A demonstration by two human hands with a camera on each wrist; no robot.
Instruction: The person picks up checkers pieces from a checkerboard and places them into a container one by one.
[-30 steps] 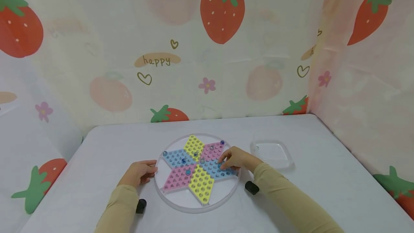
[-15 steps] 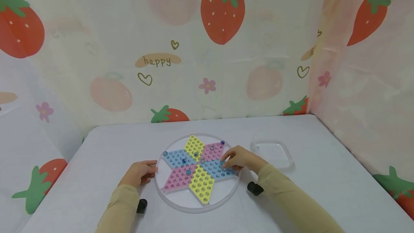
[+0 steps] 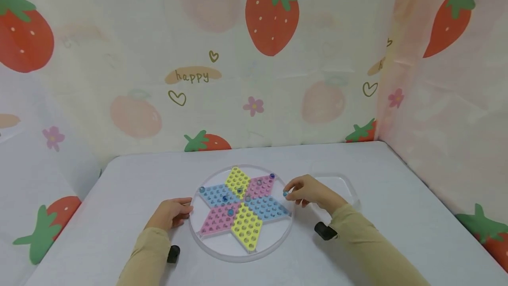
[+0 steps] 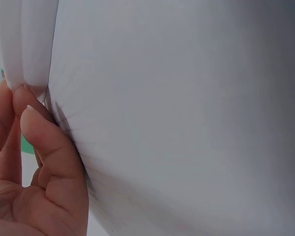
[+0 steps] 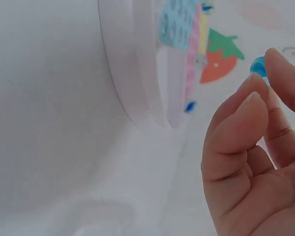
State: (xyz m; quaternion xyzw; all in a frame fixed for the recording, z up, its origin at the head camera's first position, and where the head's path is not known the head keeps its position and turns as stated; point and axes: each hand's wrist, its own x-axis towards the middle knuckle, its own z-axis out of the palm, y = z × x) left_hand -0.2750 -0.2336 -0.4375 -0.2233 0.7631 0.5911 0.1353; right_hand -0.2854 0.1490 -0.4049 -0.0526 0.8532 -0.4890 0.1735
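Observation:
A round Chinese checkers board (image 3: 248, 257) with a star of pink, yellow and blue points lies on the table. My left hand (image 3: 168, 213) holds its left rim; in the left wrist view the fingertips (image 4: 37, 118) pinch the edge of the rim (image 4: 27, 44). My right hand (image 3: 311, 191) is off the board's right edge, pinching a light blue glass marble (image 3: 285, 193) between thumb and finger. That marble (image 5: 258, 66) shows at the fingertips in the right wrist view. Several marbles sit in the board's holes, including a dark blue one (image 3: 272, 175) at a pink tip.
A clear plastic tray (image 3: 349, 184) stands on the white table (image 3: 397, 215) behind my right hand, partly hidden by it. A strawberry-print cloth (image 3: 278, 78) hangs at the back and sides. A black wrist camera (image 3: 325, 231) sits below each wrist.
My right hand has lifted the light blue marble from the board's right blue point and carried it right, past the rim toward the tray. My left hand has stayed at the rim.

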